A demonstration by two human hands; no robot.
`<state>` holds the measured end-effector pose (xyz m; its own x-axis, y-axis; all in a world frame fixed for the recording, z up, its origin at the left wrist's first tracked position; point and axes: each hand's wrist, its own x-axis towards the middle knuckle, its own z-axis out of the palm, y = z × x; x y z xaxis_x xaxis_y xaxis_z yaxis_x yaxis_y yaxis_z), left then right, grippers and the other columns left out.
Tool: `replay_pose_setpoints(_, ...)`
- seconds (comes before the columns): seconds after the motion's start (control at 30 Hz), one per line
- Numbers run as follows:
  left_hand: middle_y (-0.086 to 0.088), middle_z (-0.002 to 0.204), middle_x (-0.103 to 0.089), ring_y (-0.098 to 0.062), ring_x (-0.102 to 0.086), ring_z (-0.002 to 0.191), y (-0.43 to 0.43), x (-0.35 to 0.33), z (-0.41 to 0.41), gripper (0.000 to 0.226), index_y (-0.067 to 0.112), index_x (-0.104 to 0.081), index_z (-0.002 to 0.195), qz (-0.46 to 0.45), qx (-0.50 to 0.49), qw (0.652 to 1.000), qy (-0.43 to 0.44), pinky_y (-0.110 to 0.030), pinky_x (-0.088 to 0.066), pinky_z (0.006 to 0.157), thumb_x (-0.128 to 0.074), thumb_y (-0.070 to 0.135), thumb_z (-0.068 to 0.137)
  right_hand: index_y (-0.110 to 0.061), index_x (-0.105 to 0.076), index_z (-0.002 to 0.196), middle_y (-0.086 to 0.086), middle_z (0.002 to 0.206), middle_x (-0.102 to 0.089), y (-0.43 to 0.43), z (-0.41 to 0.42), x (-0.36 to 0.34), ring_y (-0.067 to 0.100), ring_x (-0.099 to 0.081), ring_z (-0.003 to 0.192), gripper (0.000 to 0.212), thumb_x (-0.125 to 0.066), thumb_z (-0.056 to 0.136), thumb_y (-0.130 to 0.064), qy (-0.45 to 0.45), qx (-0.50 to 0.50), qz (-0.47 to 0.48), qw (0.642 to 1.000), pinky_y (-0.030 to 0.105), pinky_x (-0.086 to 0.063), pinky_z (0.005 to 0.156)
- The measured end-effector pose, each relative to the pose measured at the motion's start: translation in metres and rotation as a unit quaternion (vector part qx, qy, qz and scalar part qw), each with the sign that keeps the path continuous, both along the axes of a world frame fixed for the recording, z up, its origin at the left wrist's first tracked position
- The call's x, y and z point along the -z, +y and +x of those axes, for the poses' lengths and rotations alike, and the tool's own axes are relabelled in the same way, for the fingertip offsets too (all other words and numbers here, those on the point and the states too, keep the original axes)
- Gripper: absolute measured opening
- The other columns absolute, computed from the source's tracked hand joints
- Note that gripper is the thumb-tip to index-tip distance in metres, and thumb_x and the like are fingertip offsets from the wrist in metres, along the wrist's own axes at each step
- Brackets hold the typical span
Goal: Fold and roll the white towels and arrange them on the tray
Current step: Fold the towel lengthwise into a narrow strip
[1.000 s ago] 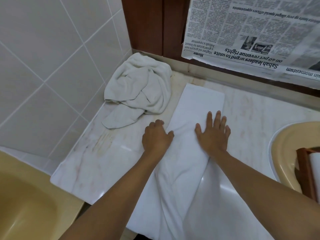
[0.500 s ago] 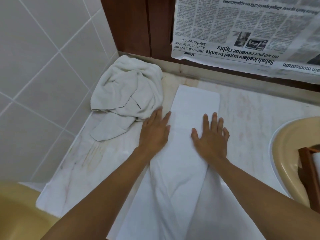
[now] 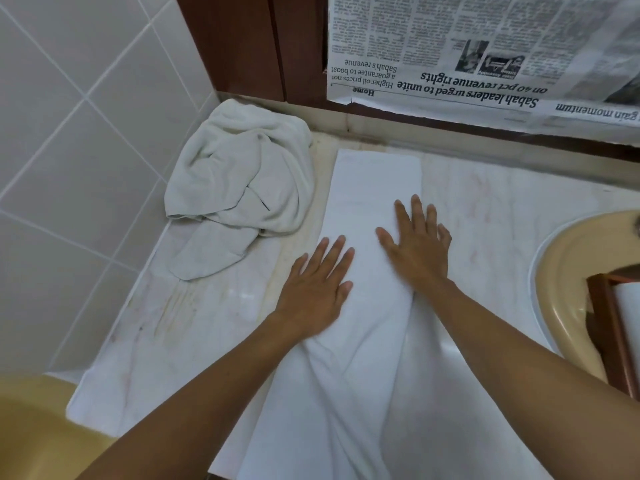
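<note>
hands (image 3: 317, 289) (image 3: 417, 249) flat on towel (image 3: 375, 174), crumpled towel (image 3: 242, 188) just beside.

Both hands lie flat, palms down, fingers straight: left (image 3: 317, 289), right (image 3: 417, 247)

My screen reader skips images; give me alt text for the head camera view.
The left hand and right hand lie flat on a long folded white towel on a marble counter. A crumpled towel sits left of it, by the tiled wall.

Soft, even indoor light, faint shadows, mild glare on the marble counter (image 3: 242, 299), wide-angle bending at edges.
</note>
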<state>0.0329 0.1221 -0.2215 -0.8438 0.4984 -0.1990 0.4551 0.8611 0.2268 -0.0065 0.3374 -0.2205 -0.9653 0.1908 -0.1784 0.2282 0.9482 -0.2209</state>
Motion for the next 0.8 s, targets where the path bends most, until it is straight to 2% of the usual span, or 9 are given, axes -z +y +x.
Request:
replay_pose_setpoints(0.07,0.011,0.160,0.025,-0.010,0.022,0.147,0.007,-0.002,-0.013,0.059,0.030,0.011,0.155,-0.008,0.000,1.000,-0.012,-0.039,0.001,0.121,-0.004,0.048,0.101,-0.025,-0.014,0.157,0.001,0.166,0.005,0.002,-0.004,-0.006,0.027,0.007,0.151,0.067,-0.025,0.100,-0.059,0.004,0.041,-0.035,0.999,0.049,-0.006,0.120)
replay_pose_setpoints(0.13,0.011,0.160,0.024,-0.011,0.021,0.147,0.013,-0.004,-0.027,0.058,0.029,0.010,0.155,-0.018,0.005,1.000,-0.017,-0.040,0.000,0.120,-0.012,0.046,0.104,-0.019,-0.018,0.156,0.004,0.166,0.003,-0.009,0.010,-0.012,0.027,0.007,0.151,0.068,-0.022,0.101,-0.057,0.057,0.084,-0.055,0.993,0.047,-0.006,0.120)
replay_pose_setpoints(0.2,0.011,0.160,0.023,-0.011,0.021,0.147,0.018,-0.006,-0.042,0.058,0.029,0.010,0.155,-0.023,0.011,0.999,-0.022,-0.041,0.001,0.120,-0.012,0.046,0.104,-0.021,-0.015,0.157,0.002,0.166,0.004,-0.034,0.042,-0.013,0.022,0.008,0.152,0.070,-0.017,0.099,-0.059,0.106,0.038,-0.081,0.990,0.039,-0.004,0.120)
replay_pose_setpoints(0.27,0.013,0.159,0.025,-0.009,0.022,0.147,0.023,-0.008,-0.057,0.058,0.030,0.011,0.155,-0.026,0.008,0.999,-0.039,-0.043,0.003,0.119,-0.012,0.046,0.104,-0.026,-0.009,0.157,-0.002,0.165,0.007,-0.052,0.073,-0.007,0.017,0.009,0.151,0.070,-0.013,0.097,-0.062,0.084,-0.020,-0.096,0.992,0.034,-0.003,0.119)
replay_pose_setpoints(0.43,0.014,0.160,0.022,-0.013,0.015,0.149,0.032,-0.013,-0.083,0.057,0.025,0.009,0.155,-0.019,-0.057,0.996,-0.070,-0.045,0.002,0.121,-0.014,0.039,0.105,-0.029,-0.010,0.158,-0.006,0.165,0.001,-0.041,0.080,0.013,0.020,0.004,0.152,0.070,-0.014,0.096,-0.063,0.052,-0.019,-0.003,0.998,0.041,-0.010,0.119)
replay_pose_setpoints(0.53,0.002,0.164,-0.005,-0.013,-0.007,0.150,0.036,-0.025,-0.062,0.054,0.016,-0.022,0.154,0.058,-0.172,0.981,-0.062,-0.041,-0.003,0.119,-0.030,0.030,0.103,-0.031,-0.010,0.157,-0.006,0.165,0.001,-0.037,0.071,0.013,0.019,0.004,0.152,0.071,-0.013,0.095,-0.064,0.050,-0.020,0.003,0.999,0.043,-0.010,0.120)
replay_pose_setpoints(0.63,-0.002,0.148,-0.046,-0.016,-0.040,0.137,0.032,-0.036,0.012,0.043,0.018,-0.058,0.131,0.214,-0.259,0.941,0.030,-0.036,-0.022,0.112,-0.041,0.031,0.093,-0.030,-0.007,0.157,-0.006,0.165,0.004,-0.035,0.068,0.013,0.020,0.006,0.152,0.071,-0.015,0.095,-0.064,0.041,-0.013,0.006,0.999,0.044,-0.009,0.120)
replay_pose_setpoints(0.7,0.005,0.132,-0.057,-0.013,-0.049,0.123,0.029,-0.041,0.070,0.036,0.023,-0.065,0.117,0.286,-0.258,0.919,0.086,-0.028,-0.031,0.103,-0.044,0.031,0.087,-0.030,-0.005,0.157,-0.006,0.165,0.006,-0.035,0.068,0.012,0.020,0.008,0.152,0.072,-0.013,0.094,-0.063,0.037,-0.014,0.009,0.999,0.045,-0.008,0.121)
replay_pose_setpoints(0.8,0.011,0.111,-0.057,-0.008,-0.052,0.101,0.032,-0.042,0.134,0.022,0.025,-0.065,0.104,0.319,-0.224,0.918,0.078,-0.028,-0.046,0.086,-0.053,0.029,0.086,-0.030,-0.003,0.157,-0.006,0.165,0.008,-0.035,0.068,0.010,0.020,0.010,0.151,0.070,-0.011,0.096,-0.062,0.032,-0.020,0.006,0.999,0.045,-0.005,0.121)
